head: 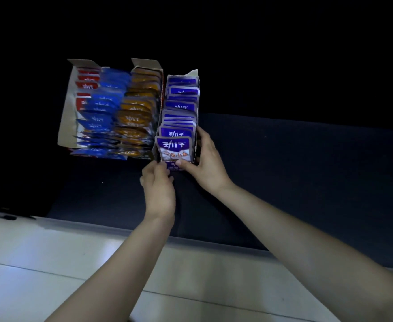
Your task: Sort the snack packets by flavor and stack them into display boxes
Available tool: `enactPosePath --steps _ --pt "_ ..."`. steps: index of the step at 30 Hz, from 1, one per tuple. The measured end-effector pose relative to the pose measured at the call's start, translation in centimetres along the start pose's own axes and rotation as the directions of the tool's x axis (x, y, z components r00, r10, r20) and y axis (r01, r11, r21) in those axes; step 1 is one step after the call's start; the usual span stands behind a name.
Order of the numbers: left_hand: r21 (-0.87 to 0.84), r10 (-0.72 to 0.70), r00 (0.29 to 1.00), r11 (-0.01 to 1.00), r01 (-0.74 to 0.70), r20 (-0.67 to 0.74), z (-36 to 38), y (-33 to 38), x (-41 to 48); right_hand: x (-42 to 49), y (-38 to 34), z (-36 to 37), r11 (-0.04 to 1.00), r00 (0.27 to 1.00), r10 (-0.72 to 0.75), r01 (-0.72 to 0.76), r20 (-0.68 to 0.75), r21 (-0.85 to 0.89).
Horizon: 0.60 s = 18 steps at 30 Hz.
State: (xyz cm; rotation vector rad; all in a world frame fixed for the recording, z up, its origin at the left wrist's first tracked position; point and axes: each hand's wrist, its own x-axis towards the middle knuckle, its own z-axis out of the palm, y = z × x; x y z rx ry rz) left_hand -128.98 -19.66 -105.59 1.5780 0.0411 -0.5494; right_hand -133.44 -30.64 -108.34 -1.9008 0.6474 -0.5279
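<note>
A narrow display box (pixel 196 76) filled with a row of purple snack packets (pixel 180 106) stands on the dark surface. My left hand (pixel 159 182) holds the box's near left corner. My right hand (pixel 208 159) grips its near right side, thumb on the front purple packet (pixel 174 147). To the left stands a wider open display box (pixel 66 117) with rows of red packets (pixel 86 86), blue packets (pixel 102 105) and orange packets (pixel 137 108).
The boxes rest on a dark blue cloth surface (pixel 284 170). A pale tiled floor or ledge (pixel 51 263) runs along the near edge below my arms. Everything beyond the boxes is in darkness.
</note>
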Motion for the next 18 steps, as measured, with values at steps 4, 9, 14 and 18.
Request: enactPosePath --steps 4,9,14,18 --pt "-0.053 -0.002 0.993 0.999 0.008 0.118 -0.5 0.0 0.4 0.9 -0.4 1.2 0.999 1.0 0.026 -0.027 0.006 0.041" --pt "0.002 0.057 0.977 0.998 -0.058 0.206 -0.8 0.5 0.6 1.7 -0.9 1.1 0.987 0.989 0.069 -0.087 0.131 0.136" --pt "0.109 0.081 0.972 0.988 -0.107 0.221 -0.7 0.6 0.7 1.9 -1.1 0.2 0.981 0.969 0.126 -0.153 0.211 0.117" --pt "0.224 0.05 0.981 0.97 -0.092 0.188 -0.4 -0.1 1.0 1.1 -1.4 -1.2 0.978 0.969 0.151 -0.176 0.198 0.114"
